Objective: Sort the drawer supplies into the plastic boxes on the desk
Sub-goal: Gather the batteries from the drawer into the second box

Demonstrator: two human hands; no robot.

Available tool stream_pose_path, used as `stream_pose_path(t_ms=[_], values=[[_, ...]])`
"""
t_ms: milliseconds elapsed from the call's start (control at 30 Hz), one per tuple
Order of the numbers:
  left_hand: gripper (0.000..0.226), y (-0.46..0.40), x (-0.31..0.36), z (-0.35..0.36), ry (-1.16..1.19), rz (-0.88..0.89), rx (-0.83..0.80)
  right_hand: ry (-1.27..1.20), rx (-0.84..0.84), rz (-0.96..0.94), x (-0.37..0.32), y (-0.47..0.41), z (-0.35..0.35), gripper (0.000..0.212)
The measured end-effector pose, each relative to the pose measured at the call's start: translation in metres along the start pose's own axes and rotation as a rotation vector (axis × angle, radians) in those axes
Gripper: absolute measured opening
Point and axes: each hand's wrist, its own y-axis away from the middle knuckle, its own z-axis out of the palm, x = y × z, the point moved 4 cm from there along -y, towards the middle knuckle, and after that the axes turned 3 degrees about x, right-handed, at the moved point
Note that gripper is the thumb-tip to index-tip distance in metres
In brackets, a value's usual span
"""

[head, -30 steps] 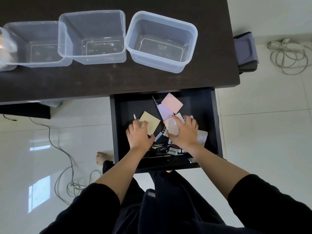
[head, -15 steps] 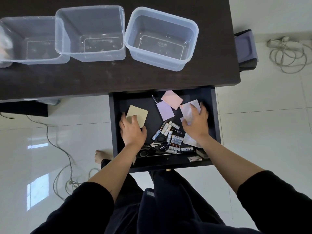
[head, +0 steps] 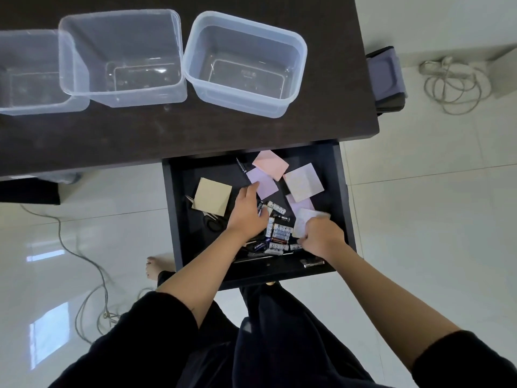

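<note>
Evidently the loosely open left hand point(head: 246, 217) rests on the heap of small white cylindrical batteries point(head: 278, 229) in the black open drawer point(head: 340, 191), the heap spreading toward three o'clock, where the right hand point(head: 321, 236) pinches a pale patterned paper note point(head: 303, 222).

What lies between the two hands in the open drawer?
In the head view, a loose heap of small cylindrical batteries lies between the left hand and the right hand on the black drawer floor.
</note>
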Motion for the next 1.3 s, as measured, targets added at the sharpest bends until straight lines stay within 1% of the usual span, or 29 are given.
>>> stream_pose_path(t_ms=[33, 100, 200, 267, 300, 367, 433, 500, 567, 667, 733, 833, 967, 1100, 1200, 1267, 1300], values=[[0.063, -0.004, 0.005, 0.002, 0.018, 0.002, -0.015, 0.025, -0.045, 0.022, 0.001, 0.000, 0.001, 0.021], [0.063, -0.010, 0.012, 0.008, 0.037, 0.023, -0.048, 0.012, -0.051, 0.027, 0.003, 0.000, 0.003, 0.018], [0.065, -0.017, 0.014, 0.010, 0.041, 0.008, -0.085, -0.094, 0.037, 0.017, 0.008, 0.001, 0.004, 0.015], [0.064, -0.020, 0.011, 0.006, -0.023, 0.022, -0.077, -0.160, 0.084, 0.007, 0.014, 0.000, 0.005, 0.017], [0.063, -0.022, 0.009, 0.003, -0.101, 0.052, -0.048, -0.172, 0.087, -0.008, 0.015, 0.000, 0.005, 0.022], [0.062, -0.028, 0.006, -0.005, -0.269, 0.110, 0.047, -0.151, 0.100, -0.042, 0.012, 0.000, 0.006, 0.041], [0.065, -0.035, 0.001, -0.013, -0.387, 0.072, 0.095, -0.054, 0.150, -0.076, 0.008, 0.000, 0.004, 0.061], [0.068, -0.040, -0.004, -0.017, -0.473, 0.029, 0.069, 0.066, 0.202, -0.118, 0.003, -0.003, 0.002, 0.073], [0.068, -0.041, -0.006, -0.018, -0.520, 0.052, 0.024, 0.141, 0.248, -0.149, 0.001, -0.008, 0.001, 0.077], [0.063, -0.033, -0.008, -0.015, -0.462, 0.089, 0.009, 0.122, 0.282, -0.171, 0.002, -0.018, -0.005, 0.073], [0.056, -0.025, -0.010, -0.011, -0.412, 0.102, 0.015, 0.059, 0.284, -0.184, 0.003, -0.023, -0.009, 0.066], [0.048, -0.009, -0.013, -0.003, -0.391, 0.139, -0.015, -0.076, 0.330, -0.198, 0.003, -0.029, -0.014, 0.056], [0.044, 0.008, -0.017, 0.007, -0.374, 0.158, -0.043, -0.162, 0.359, -0.215, 0.000, -0.041, -0.029, 0.051], [0.043, 0.018, -0.020, 0.008, -0.178, 0.125, -0.094, -0.255, 0.488, -0.214, -0.004, -0.046, -0.041, 0.046], [0.044, 0.024, -0.026, 0.003, -0.104, 0.065, -0.084, -0.260, 0.594, -0.240, -0.005, -0.040, -0.039, 0.037], [0.048, 0.029, -0.034, -0.001, -0.092, -0.003, -0.074, -0.256, 0.602, -0.327, -0.005, -0.032, -0.029, 0.026], [0.050, 0.032, -0.039, -0.002, -0.090, -0.031, -0.072, -0.274, 0.556, -0.366, -0.005, -0.028, -0.022, 0.023]])
